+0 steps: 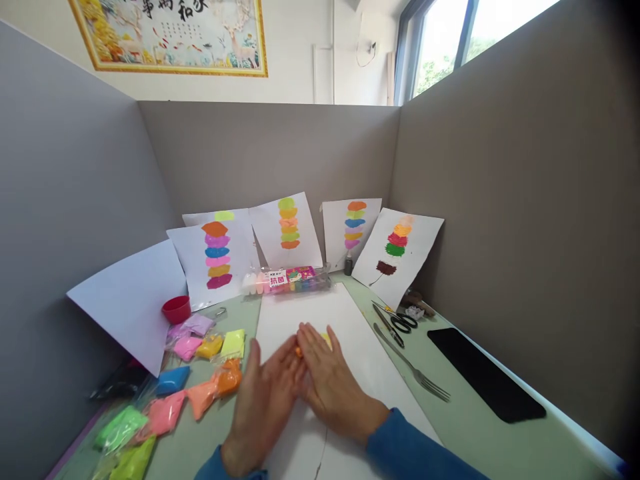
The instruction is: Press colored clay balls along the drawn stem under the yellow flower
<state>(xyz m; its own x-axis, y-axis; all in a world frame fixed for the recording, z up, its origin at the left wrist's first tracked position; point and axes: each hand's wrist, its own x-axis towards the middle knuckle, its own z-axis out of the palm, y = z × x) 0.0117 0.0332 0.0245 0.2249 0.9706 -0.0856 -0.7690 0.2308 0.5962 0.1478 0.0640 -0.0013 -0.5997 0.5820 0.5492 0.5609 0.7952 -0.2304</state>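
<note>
My left hand [267,397] is turned palm up with its fingers stretched out. Across its fingers lies my right hand [333,383], flat and palm down, so the two hands touch. Whatever may be between the palms is hidden. A bit of orange clay [299,351] shows at the fingertips; I cannot tell whether it is held or lies behind them. Just past the right fingers a yellow patch [327,339] peeks out. Beneath both hands is a long white sheet of paper [370,360], with a thin dark line near its front.
Bagged coloured clay, including a blue pack [173,380], lies left beside a red cup [177,309]. A packaged clay set [290,279] sits behind, before propped painted sheets [289,227]. Right are scissors [403,322], a fork [420,377], a craft knife [389,325] and a black slab [485,373].
</note>
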